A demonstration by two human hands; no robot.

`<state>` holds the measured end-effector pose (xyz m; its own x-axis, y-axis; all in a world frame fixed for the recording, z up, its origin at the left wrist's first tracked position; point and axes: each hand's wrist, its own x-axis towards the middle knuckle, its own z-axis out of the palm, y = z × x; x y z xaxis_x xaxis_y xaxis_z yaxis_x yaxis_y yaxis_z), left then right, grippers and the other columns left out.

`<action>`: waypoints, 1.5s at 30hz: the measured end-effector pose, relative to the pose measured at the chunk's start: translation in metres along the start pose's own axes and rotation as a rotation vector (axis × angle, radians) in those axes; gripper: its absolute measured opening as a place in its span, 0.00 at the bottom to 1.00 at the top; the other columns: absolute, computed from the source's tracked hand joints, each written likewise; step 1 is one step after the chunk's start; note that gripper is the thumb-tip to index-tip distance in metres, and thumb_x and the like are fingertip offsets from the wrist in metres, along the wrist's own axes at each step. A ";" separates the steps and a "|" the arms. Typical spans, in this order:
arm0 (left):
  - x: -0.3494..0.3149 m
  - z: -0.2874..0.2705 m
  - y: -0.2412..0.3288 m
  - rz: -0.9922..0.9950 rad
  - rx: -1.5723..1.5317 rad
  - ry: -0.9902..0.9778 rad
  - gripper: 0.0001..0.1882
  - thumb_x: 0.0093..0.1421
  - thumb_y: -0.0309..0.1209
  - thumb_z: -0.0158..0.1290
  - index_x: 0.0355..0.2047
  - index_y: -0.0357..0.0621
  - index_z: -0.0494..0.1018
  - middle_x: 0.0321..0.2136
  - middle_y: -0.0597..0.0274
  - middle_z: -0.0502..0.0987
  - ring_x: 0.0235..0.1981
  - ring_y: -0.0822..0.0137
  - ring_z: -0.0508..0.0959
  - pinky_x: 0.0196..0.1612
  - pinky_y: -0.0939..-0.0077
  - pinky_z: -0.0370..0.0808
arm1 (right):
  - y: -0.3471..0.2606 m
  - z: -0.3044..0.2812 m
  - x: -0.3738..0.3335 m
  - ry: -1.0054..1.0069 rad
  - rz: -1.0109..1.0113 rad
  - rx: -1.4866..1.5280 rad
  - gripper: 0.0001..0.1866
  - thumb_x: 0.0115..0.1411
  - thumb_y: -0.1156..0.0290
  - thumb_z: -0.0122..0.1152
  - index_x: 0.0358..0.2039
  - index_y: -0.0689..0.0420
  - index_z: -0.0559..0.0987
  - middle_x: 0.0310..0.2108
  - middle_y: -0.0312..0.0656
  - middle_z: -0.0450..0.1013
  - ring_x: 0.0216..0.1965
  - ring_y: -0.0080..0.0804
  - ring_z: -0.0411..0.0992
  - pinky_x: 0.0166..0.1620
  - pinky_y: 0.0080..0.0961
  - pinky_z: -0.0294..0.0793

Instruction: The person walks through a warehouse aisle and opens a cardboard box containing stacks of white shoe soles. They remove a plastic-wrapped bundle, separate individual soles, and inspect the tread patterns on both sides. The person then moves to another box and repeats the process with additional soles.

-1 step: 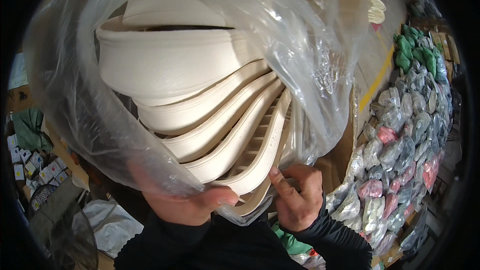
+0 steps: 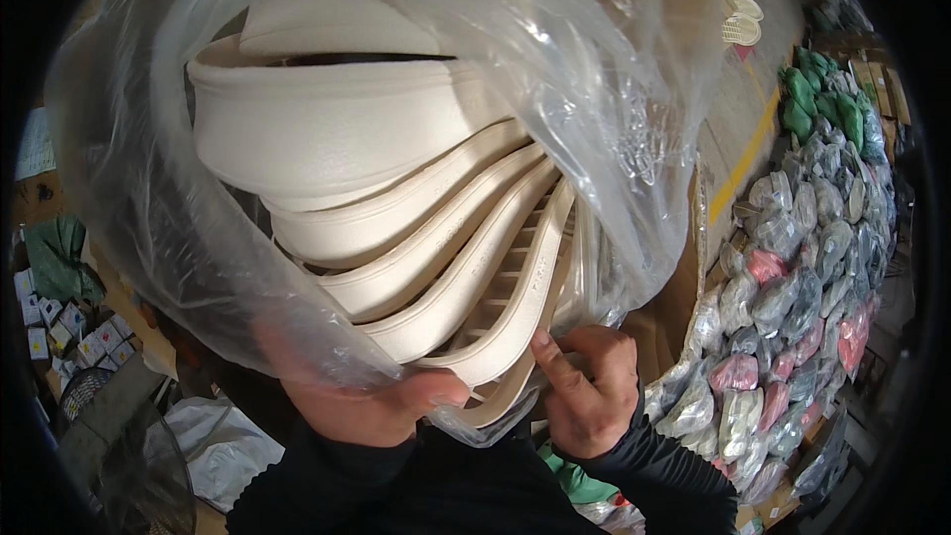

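A nested stack of cream shoe soles [image 2: 317,124] fills the middle of the view, with lattice ribs showing inside the lower ones. Around it lies a clear plastic bag [image 2: 634,89], its mouth turned toward me. My left hand [image 2: 352,411] grips the bag and the lowest soles at the near edge, thumb on top; the bag blurs its other fingers. Just to the right, my right hand [image 2: 594,391] has its fingers curled in on the bag's near right edge. One extended digit of it touches the outermost sole.
A large pile of bagged soles [image 2: 783,317], grey, white and red, spreads along the right. Green bags [image 2: 827,104] top its far end. Cream soles [image 2: 741,25] lie on the floor beyond a cardboard box [image 2: 669,327]. At left are small white boxes [image 2: 84,332] and a mesh fan [image 2: 149,466].
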<state>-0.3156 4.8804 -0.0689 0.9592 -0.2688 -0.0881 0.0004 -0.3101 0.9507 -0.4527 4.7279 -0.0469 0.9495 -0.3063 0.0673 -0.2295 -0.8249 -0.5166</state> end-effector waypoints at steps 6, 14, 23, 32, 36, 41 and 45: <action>0.002 -0.005 -0.013 0.035 -0.079 0.049 0.64 0.43 0.69 0.61 0.63 0.29 0.49 0.57 0.47 0.62 0.58 0.58 0.65 0.59 0.62 0.62 | -0.009 0.015 0.007 0.110 -0.009 0.046 0.36 0.30 0.83 0.59 0.48 0.58 0.79 0.36 0.42 0.72 0.34 0.36 0.70 0.36 0.30 0.66; 0.077 -0.086 -0.097 0.011 -0.090 0.227 0.30 0.57 0.30 0.59 0.58 0.36 0.63 0.43 0.57 0.75 0.42 0.71 0.74 0.47 0.78 0.70 | -0.077 0.097 0.043 -0.198 -0.171 0.031 0.35 0.40 0.74 0.64 0.55 0.54 0.74 0.59 0.46 0.63 0.65 0.54 0.56 0.59 0.67 0.53; 0.044 -0.111 -0.050 0.661 0.398 -0.036 0.27 0.53 0.36 0.61 0.51 0.36 0.70 0.54 0.40 0.68 0.54 0.41 0.69 0.58 0.57 0.66 | -0.115 0.088 -0.054 -0.380 -0.270 0.210 0.23 0.45 0.73 0.64 0.46 0.57 0.77 0.48 0.47 0.71 0.53 0.46 0.70 0.56 0.45 0.67; 0.140 -0.103 -0.038 0.260 1.154 -0.167 0.64 0.39 0.57 0.68 0.68 0.41 0.46 0.67 0.40 0.47 0.68 0.45 0.47 0.69 0.56 0.48 | -0.089 0.053 -0.181 -0.015 0.000 0.073 0.19 0.47 0.75 0.62 0.43 0.56 0.79 0.45 0.49 0.74 0.44 0.49 0.75 0.47 0.39 0.75; 0.135 -0.091 -0.078 0.278 1.209 -0.153 0.69 0.36 0.56 0.70 0.68 0.39 0.41 0.65 0.31 0.45 0.67 0.38 0.46 0.69 0.57 0.44 | -0.079 0.054 -0.245 -0.030 0.244 0.074 0.18 0.49 0.75 0.60 0.44 0.57 0.79 0.45 0.51 0.74 0.44 0.51 0.74 0.48 0.39 0.75; 0.106 -0.083 -0.140 -0.125 0.883 -0.247 0.67 0.40 0.52 0.69 0.68 0.43 0.36 0.66 0.33 0.35 0.68 0.41 0.37 0.68 0.59 0.45 | -0.059 0.075 -0.282 -0.118 0.311 0.130 0.16 0.52 0.72 0.60 0.43 0.55 0.80 0.45 0.51 0.74 0.45 0.52 0.74 0.50 0.39 0.74; 0.084 -0.088 -0.163 -0.106 1.012 -0.317 0.48 0.47 0.46 0.65 0.61 0.41 0.52 0.58 0.39 0.54 0.60 0.46 0.55 0.60 0.60 0.57 | -0.003 0.081 -0.284 -0.192 0.384 0.136 0.15 0.55 0.67 0.60 0.43 0.54 0.81 0.45 0.51 0.74 0.46 0.51 0.74 0.50 0.38 0.74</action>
<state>-0.2104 4.9889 -0.2048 0.8504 -0.3758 -0.3681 -0.2955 -0.9202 0.2566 -0.7048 4.8556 -0.1336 0.8263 -0.4737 -0.3046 -0.5553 -0.5949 -0.5812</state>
